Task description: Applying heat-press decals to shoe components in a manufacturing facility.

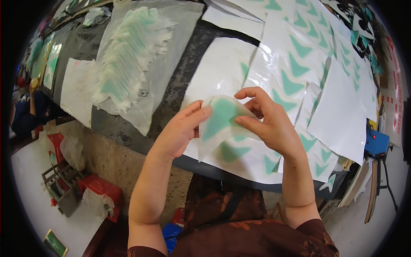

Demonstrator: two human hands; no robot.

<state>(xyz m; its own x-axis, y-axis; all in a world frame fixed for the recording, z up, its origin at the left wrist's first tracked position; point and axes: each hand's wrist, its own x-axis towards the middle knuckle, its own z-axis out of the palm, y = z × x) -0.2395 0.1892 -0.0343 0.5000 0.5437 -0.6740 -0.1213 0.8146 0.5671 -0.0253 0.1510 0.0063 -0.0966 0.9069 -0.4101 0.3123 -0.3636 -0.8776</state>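
green-printed film piece (222,118) between both hands | left hand (182,130) pinching its left edge | right hand (269,124) pinching its right edge

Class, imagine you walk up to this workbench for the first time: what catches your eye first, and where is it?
At the centre, the left hand and right hand pinch a small translucent sheet with a green arrow-like shape between them. Behind, at upper left on the dark table, lies a clear plastic bag of stacked green-and-white pieces. To the right spread glossy white sheets printed with green shapes.
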